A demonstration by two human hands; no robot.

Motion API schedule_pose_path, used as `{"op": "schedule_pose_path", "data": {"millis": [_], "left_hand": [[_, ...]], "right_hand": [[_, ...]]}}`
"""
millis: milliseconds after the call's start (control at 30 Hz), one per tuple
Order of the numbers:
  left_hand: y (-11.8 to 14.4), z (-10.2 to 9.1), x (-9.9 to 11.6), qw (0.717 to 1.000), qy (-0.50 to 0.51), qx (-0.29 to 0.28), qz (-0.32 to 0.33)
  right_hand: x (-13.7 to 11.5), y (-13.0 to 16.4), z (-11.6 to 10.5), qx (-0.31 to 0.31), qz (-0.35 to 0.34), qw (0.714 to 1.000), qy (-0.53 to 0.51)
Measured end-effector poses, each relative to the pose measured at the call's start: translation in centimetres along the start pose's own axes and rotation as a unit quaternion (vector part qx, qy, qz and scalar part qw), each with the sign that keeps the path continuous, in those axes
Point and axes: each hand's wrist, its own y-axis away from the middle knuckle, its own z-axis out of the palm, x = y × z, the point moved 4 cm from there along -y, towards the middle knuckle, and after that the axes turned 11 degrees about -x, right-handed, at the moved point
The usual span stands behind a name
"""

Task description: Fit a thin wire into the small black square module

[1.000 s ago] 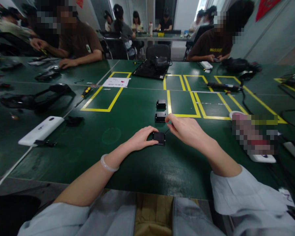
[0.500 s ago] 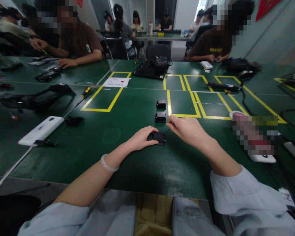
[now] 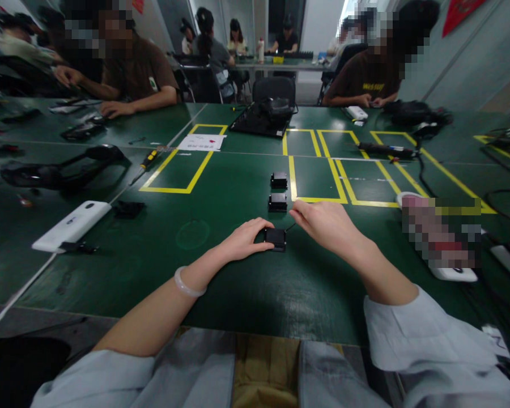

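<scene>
My left hand [image 3: 244, 241] rests on the green table and grips a small black square block [image 3: 276, 238] between thumb and fingers. My right hand [image 3: 323, 224] hovers just right of it, thumb and forefinger pinched on a thin dark tool or wire whose tip points down toward the block's right corner. Two more black blocks [image 3: 277, 202] [image 3: 279, 180] stand in a line beyond the held one.
Yellow tape rectangles [image 3: 182, 170] mark the table. A white device [image 3: 70, 225] and a black headset [image 3: 63, 170] lie to the left, a screwdriver [image 3: 148, 160] beyond. A white object [image 3: 450, 272] and cables lie to the right. Other people sit at the far side.
My right hand has shifted slightly down and left toward the held block. My left hand and the block have stayed put.
</scene>
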Motion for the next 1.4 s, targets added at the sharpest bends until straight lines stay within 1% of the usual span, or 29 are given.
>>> {"op": "schedule_pose_path", "data": {"millis": [167, 300, 367, 500, 600, 767, 833, 967, 1167, 1233, 1400], "left_hand": [[0.02, -0.14, 0.19, 1.0, -0.007, 0.002, 0.002], [0.0, -0.05, 0.11, 1.0, -0.005, 0.003, 0.001], [-0.02, 0.05, -0.02, 1.0, -0.003, 0.004, 0.0], [-0.03, 0.15, -0.21, 1.0, -0.003, 0.006, 0.0], [-0.01, 0.11, -0.18, 1.0, -0.004, 0.004, 0.002], [0.01, 0.04, -0.11, 1.0, -0.006, 0.006, 0.007], [0.01, 0.05, -0.14, 1.0, -0.006, 0.007, 0.006], [0.0, 0.08, -0.14, 1.0, -0.002, 0.005, 0.002], [-0.08, 0.08, -0.08, 1.0, -0.006, 0.001, 0.002], [-0.1, 0.06, -0.07, 1.0, -0.007, 0.001, 0.003], [-0.01, -0.05, 0.04, 1.0, -0.008, 0.002, 0.001]], "right_hand": [[-0.11, 0.22, 0.0, 0.026, -0.036, 0.997, -0.058], [-0.21, 0.4, -0.21, 0.021, -0.045, 0.996, -0.078], [-0.26, 0.36, -0.27, 0.013, -0.039, 0.997, -0.072], [-0.22, 0.12, -0.13, -0.006, -0.009, 1.0, -0.025], [-0.16, 0.08, 0.0, -0.006, -0.003, 1.0, -0.018], [-0.34, 0.37, -0.13, 0.017, -0.054, 0.996, -0.068], [-0.39, 0.46, -0.24, 0.023, -0.059, 0.995, -0.076], [-0.43, 0.48, -0.34, 0.015, -0.039, 0.997, -0.064], [-0.28, 0.14, -0.07, -0.004, 0.003, 1.0, -0.001], [-0.2, 0.04, 0.07, -0.013, 0.009, 1.0, 0.004], [-0.42, 0.27, 0.02, 0.013, -0.049, 0.997, -0.058]]}}
